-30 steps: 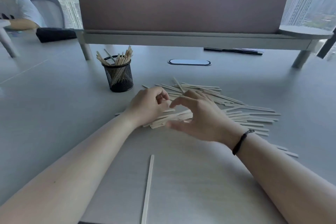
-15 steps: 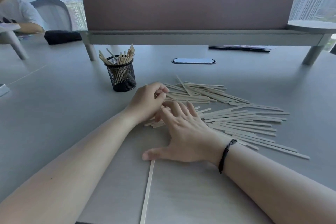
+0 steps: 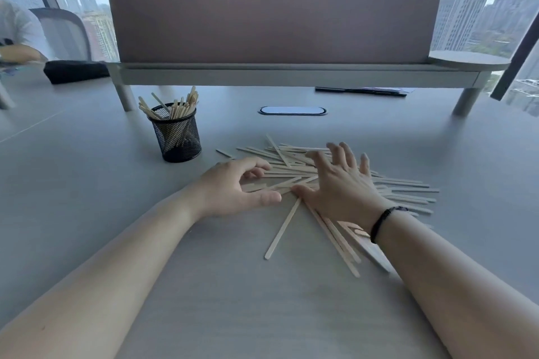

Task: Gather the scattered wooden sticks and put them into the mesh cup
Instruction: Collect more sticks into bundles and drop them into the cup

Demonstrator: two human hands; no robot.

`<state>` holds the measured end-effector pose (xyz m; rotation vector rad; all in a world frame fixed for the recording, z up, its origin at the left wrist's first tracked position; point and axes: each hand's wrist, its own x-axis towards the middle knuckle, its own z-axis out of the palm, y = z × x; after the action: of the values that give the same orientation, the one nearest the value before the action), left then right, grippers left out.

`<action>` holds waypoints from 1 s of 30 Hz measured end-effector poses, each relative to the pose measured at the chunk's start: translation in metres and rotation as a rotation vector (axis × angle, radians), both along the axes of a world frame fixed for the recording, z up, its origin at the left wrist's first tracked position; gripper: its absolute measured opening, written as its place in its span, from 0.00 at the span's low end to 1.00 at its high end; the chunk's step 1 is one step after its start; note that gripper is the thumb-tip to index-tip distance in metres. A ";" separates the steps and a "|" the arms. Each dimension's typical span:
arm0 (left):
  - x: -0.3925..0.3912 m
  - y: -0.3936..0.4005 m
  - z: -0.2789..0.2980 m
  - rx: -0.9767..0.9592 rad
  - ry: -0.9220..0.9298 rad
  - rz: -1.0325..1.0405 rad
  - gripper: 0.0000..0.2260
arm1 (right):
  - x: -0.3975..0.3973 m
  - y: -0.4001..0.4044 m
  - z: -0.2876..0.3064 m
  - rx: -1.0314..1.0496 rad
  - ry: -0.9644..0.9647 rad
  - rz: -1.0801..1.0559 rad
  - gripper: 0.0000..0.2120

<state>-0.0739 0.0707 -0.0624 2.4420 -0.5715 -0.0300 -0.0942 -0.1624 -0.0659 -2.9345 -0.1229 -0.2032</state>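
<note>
Stretching across the whole view, the grey bench (image 3: 87,183) is carrying everything, and at 12 o'clock a brown divider screen (image 3: 274,20) is standing on its far part. At about 10 o'clock from the hands, the mesh cup (image 3: 177,134) is standing upright, well apart from them, and it is already holding a bunch of sticks that are leaning out over its rim. The scattered wooden sticks (image 3: 402,188) are lying flat in a loose fan at the centre, spreading toward 3 o'clock, with a few longer ones pointing toward 6 o'clock under the right wrist.

The right hand (image 3: 339,183) is lying over the middle of the pile with the fingers spread and nearly straight, gripping nothing. The left hand (image 3: 236,188) is sitting at the 9 o'clock edge of the pile, curved like a bracket with thumb and fingers apart; it is touching the stick ends, but I cannot tell whether it is pinching any.

I am judging that the step is sweeping the sticks together. To do it well, the right hand should be raking toward the left one, turning the sticks parallel, so that one bundle can be closed in the fingers. Sticks lying crosswise may be slipping out, and the single one (image 3: 281,229) at 6 o'clock needs collecting too.
</note>
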 end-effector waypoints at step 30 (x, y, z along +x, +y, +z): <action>0.000 0.000 0.002 0.094 -0.080 0.012 0.19 | 0.004 -0.058 0.035 0.085 0.360 0.161 0.40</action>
<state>-0.0736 0.0706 -0.0604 2.5476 -0.6023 0.0466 -0.0900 -0.2202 -0.0305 -2.8031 -0.2855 0.3337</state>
